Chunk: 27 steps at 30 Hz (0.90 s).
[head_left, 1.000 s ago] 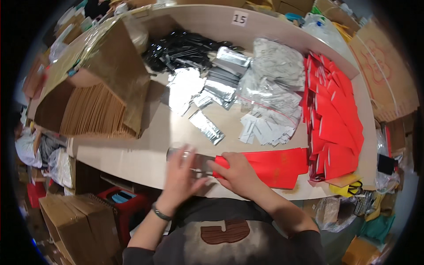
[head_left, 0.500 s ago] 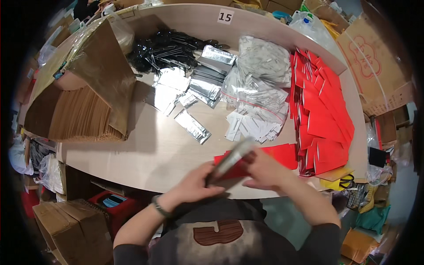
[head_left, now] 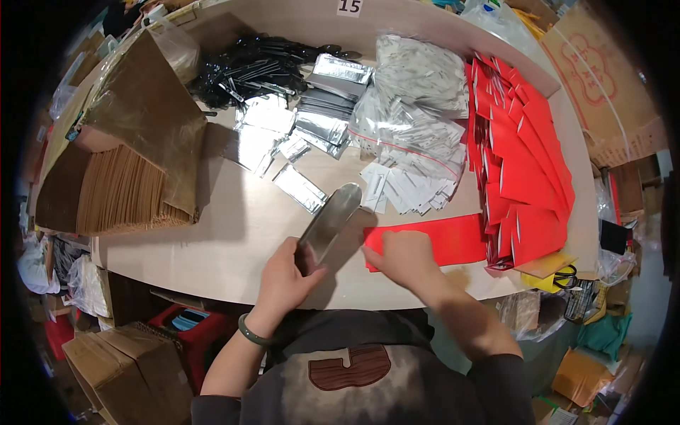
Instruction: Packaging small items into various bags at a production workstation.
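Note:
A long, flat, glossy grey piece with a rounded end is in my left hand; its thumb and fingers close around the near end, and the far end points up over the table. I cannot make out exactly what this piece is. My right hand is curled at the left end of a red paper envelope lying on the table, with the fingertips partly hidden. Just beyond the grey piece lies a silver foil packet. White slips spill from a clear zip bag farther back.
At the left, an open cardboard box holds a dense row of brown card pieces. Glossy black pieces and stacked foil packets lie at the back. Overlapping red envelopes fill the right side, near black-handled scissors.
My right hand has come away from the grey piece and down onto the red envelope. My left hand has shifted left with the piece. The view has moved slightly.

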Available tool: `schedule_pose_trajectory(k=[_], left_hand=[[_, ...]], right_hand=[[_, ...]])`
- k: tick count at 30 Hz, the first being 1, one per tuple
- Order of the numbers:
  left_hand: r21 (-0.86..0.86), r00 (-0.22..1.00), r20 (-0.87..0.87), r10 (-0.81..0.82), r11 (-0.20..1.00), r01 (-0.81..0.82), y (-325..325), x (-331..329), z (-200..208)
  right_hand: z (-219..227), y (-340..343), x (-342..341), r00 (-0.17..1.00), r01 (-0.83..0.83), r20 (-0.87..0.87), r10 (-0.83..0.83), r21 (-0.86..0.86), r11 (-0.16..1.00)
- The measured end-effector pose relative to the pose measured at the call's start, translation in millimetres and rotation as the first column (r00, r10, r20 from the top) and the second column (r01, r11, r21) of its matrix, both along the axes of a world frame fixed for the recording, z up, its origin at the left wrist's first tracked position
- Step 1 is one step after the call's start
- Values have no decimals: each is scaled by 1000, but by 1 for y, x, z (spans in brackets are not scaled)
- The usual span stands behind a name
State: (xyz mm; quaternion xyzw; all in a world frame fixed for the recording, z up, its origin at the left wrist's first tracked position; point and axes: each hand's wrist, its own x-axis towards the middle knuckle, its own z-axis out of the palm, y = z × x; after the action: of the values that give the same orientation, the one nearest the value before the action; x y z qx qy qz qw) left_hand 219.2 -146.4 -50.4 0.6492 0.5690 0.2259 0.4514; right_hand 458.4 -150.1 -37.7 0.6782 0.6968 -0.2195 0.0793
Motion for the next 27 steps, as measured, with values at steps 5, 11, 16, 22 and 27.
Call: schedule_pose_trajectory(k=[5, 11, 16, 22, 27], left_hand=[[245, 954, -300, 29, 968, 47, -11, -11, -2], [250, 940, -335, -62, 956, 152, -13, -15, 2], [278, 919, -358, -163, 922, 271, -6, -23, 11], [170, 761, -432, -484, 785, 596, 14, -26, 28], [679, 938, -333, 96, 715, 168, 64, -90, 63]], right_hand=[[0, -6, 3, 999, -26, -29, 29, 85, 996], [-7, -12, -8, 993, 29, -119, -17, 96, 995], [-16, -11, -11, 973, 98, -224, -62, 152, 983], [-15, -3, -46, 888, 42, -458, 35, 157, 987], [-31, 69, 7, 970, 240, -79, -228, 418, 876]])
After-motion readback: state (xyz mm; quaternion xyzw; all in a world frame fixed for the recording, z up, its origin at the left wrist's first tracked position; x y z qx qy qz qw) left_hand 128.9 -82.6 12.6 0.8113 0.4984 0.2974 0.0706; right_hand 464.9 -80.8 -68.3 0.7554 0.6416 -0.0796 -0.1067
